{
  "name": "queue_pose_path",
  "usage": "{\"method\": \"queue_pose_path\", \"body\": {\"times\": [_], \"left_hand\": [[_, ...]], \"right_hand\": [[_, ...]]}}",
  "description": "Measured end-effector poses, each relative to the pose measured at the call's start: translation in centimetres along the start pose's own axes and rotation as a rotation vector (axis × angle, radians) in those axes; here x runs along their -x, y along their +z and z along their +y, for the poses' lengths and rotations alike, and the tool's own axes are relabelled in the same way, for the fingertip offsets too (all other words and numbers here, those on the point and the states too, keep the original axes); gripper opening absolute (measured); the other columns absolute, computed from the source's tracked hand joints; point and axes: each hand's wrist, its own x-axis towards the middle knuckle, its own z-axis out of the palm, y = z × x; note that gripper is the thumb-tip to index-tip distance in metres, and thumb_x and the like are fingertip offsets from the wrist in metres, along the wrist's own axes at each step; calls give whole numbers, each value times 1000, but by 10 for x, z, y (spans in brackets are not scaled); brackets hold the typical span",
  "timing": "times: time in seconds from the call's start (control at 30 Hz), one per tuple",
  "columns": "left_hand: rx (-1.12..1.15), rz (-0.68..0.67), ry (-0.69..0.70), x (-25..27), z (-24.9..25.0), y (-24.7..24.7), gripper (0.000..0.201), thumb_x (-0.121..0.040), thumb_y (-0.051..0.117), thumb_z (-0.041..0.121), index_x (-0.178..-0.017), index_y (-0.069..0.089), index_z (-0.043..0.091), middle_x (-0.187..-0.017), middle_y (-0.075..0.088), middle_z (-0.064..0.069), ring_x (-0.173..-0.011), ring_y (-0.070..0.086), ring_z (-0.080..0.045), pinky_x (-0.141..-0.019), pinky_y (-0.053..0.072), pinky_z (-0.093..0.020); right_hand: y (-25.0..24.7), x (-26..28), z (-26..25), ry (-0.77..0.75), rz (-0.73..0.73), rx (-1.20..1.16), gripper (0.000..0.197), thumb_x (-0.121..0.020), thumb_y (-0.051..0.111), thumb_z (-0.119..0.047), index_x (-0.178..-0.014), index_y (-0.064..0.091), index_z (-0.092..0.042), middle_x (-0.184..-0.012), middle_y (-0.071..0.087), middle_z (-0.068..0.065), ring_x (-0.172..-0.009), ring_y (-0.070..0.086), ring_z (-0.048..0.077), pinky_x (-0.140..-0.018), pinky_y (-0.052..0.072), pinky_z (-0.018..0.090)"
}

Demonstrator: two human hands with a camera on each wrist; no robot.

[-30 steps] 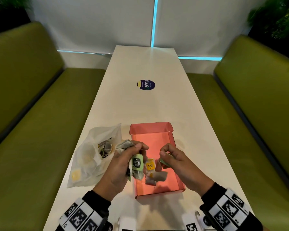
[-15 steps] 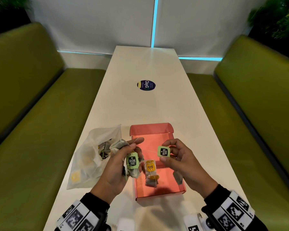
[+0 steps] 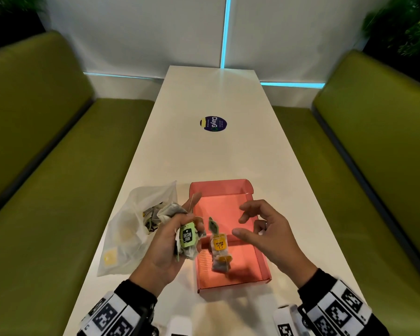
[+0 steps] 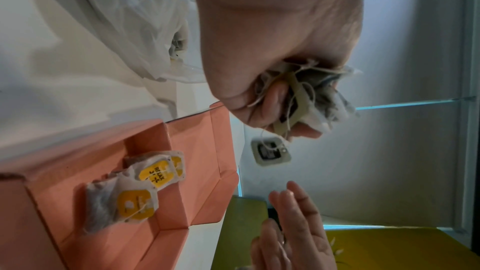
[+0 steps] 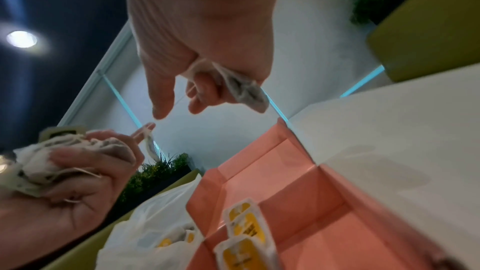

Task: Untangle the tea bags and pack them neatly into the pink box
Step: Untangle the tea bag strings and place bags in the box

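Note:
My left hand (image 3: 187, 229) grips a tangled bundle of tea bags (image 4: 311, 93) with a green "McCoy teas" tag (image 3: 187, 235) on top, just left of the pink box (image 3: 228, 202). A second green tag (image 3: 213, 225) dangles on a string from that bundle (image 4: 271, 151). My right hand (image 3: 247, 224) hovers over the box with thumb and forefinger spread. In the right wrist view its lower fingers curl round one tea bag (image 5: 244, 89), and a thin string runs from it toward the left hand (image 5: 85, 163). Two yellow-tagged tea bags (image 3: 220, 253) lie in the box.
A clear plastic bag (image 3: 136, 229) holding more tea bags lies on the white table (image 3: 211, 154) left of the box. A round dark sticker (image 3: 213, 123) sits farther up the table. Green benches (image 3: 58, 178) run along both sides.
The right hand has let go of the green tag it pinched, and its thumb and forefinger have spread. That tag now dangles beside the left hand's bundle.

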Motion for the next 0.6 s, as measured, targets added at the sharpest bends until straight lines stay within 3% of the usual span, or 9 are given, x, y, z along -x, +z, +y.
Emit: {"method": "queue_pose_path", "body": {"times": [0.17,0.33,0.43,0.5,0.6], "left_hand": [[20,-35,-31,0,-2,-1,44,-71,50,12,-112,63,20,-59,54,-7,-50,52,-10,-39,42,-19],[-3,-47,13,-1,-2,-1,43,-69,53,10,-108,66,24,-60,53,-8,-50,51,-12,-38,41,-20],[-48,-44,-7,0,-3,-2,17,-64,56,8,-72,70,15,-61,54,-8,-52,53,-13,-37,39,-21],[-59,-71,-31,1,-6,-4,13,-62,56,11,-73,63,9,-61,55,-10,-50,52,-14,-35,39,-22],[-140,-135,-97,3,-12,-5,23,-59,60,11,-80,56,2,-62,54,-12,-45,51,-13,-35,41,-22]], "right_hand": [[-1,-1,2,4,-86,228,23,-75,76,-18,-66,64,-35,-58,59,-11,-53,46,1,-56,38,13],[0,-1,2,48,-87,193,19,-83,69,-18,-73,68,-35,-42,41,-13,-47,37,3,-51,30,12],[1,1,-1,64,-110,157,20,-87,63,-15,-78,68,-32,-46,40,-11,-47,35,4,-50,30,13],[2,3,-4,110,-130,86,20,-91,56,-10,-81,67,-24,-46,44,-10,-44,37,3,-47,32,11],[6,3,-10,173,-170,-95,20,-93,49,-3,-82,62,-12,-55,56,-5,-49,46,8,-48,38,16]]}}
